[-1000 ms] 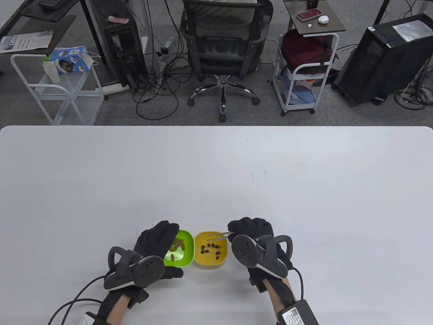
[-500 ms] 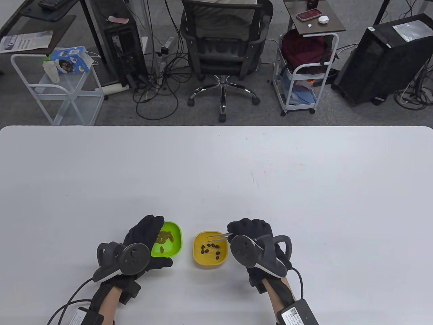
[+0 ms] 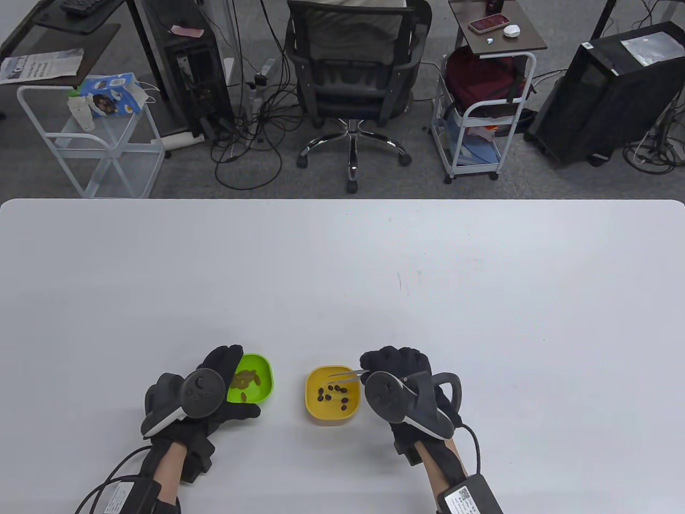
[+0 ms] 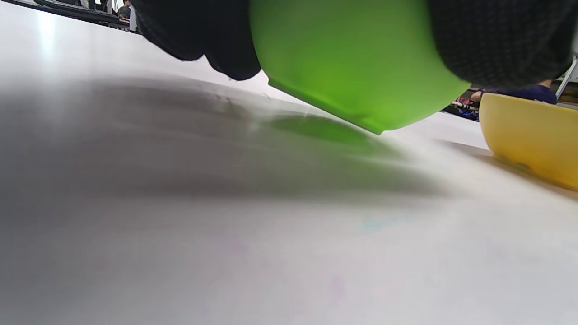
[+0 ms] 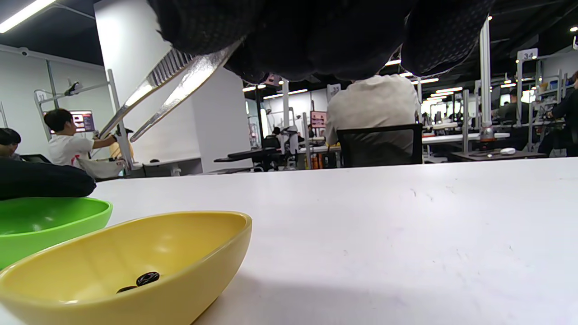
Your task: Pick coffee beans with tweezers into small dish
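A green dish [image 3: 252, 381] with several brownish beans sits near the table's front left. My left hand [image 3: 222, 388] grips its left rim; in the left wrist view the green dish [image 4: 343, 58] is tilted with one edge off the table. A yellow dish [image 3: 332, 395] with several dark coffee beans [image 3: 336, 393] stands to its right, a gap between them. My right hand [image 3: 396, 369] holds metal tweezers [image 3: 345, 373] over the yellow dish's far rim. In the right wrist view the tweezers [image 5: 158, 95] have their tips apart and empty above the yellow dish [image 5: 135, 257].
The white table [image 3: 342, 278] stretches wide beyond the dishes. An office chair [image 3: 350, 69], carts and a computer tower stand past its far edge. Cables run from both wrists off the front edge.
My left hand has drawn the green dish to the left, away from the yellow dish, opening a gap. My right hand and the tweezers have stayed in place.
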`<action>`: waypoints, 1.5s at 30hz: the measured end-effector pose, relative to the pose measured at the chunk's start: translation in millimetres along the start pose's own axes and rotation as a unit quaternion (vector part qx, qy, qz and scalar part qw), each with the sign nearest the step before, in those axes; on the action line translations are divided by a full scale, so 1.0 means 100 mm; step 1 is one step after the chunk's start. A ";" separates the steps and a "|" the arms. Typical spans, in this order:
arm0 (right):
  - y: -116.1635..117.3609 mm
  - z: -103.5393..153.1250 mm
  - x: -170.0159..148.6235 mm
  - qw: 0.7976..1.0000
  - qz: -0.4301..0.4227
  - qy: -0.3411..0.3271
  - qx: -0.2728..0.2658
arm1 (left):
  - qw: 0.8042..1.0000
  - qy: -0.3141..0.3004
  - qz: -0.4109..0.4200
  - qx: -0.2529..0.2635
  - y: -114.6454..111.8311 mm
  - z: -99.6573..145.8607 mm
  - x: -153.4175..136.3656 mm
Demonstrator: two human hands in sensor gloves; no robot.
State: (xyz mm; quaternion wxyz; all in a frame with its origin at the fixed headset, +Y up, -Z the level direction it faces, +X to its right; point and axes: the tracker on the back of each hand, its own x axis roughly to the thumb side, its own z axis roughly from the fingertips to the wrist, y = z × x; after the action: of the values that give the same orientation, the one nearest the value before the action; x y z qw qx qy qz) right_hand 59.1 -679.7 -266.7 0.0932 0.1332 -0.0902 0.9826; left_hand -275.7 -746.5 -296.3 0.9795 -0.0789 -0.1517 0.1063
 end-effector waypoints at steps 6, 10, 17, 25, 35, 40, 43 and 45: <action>0.00 0.00 0.00 1.000 0.002 0.000 0.001 | 1.000 0.007 -0.002 -0.026 -0.01 0.00 0.00; 0.00 0.01 0.00 1.000 0.002 0.000 0.003 | 0.999 0.012 -0.006 -0.038 -0.02 0.00 -0.01; -0.01 0.01 -0.02 1.000 -0.003 0.004 0.001 | 1.000 0.007 -0.005 -0.013 0.11 0.06 0.04; -0.02 0.03 -0.02 1.000 -0.007 0.005 -0.006 | 1.000 0.004 -0.025 0.017 0.41 0.29 0.09; -0.02 0.03 -0.04 1.000 -0.006 0.011 -0.005 | 0.995 0.041 -0.085 0.004 0.21 0.53 -0.23; 0.05 0.02 -0.03 1.000 -0.012 0.013 0.007 | 0.991 0.056 -0.120 0.013 0.22 0.53 -0.20; 0.06 0.01 -0.04 1.000 -0.019 0.017 0.008 | 0.991 0.056 -0.123 0.015 0.21 0.54 -0.20; 0.05 0.01 -0.08 1.000 -0.017 0.025 0.006 | 0.992 0.056 -0.116 0.013 0.20 0.54 -0.21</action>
State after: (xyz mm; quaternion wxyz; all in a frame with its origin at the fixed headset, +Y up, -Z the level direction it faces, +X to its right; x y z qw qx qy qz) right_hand 66.0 -685.9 -268.6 0.1112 0.1108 -0.0798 0.9844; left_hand -315.9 -725.0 -255.0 0.9931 -0.0538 -0.1033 -0.0102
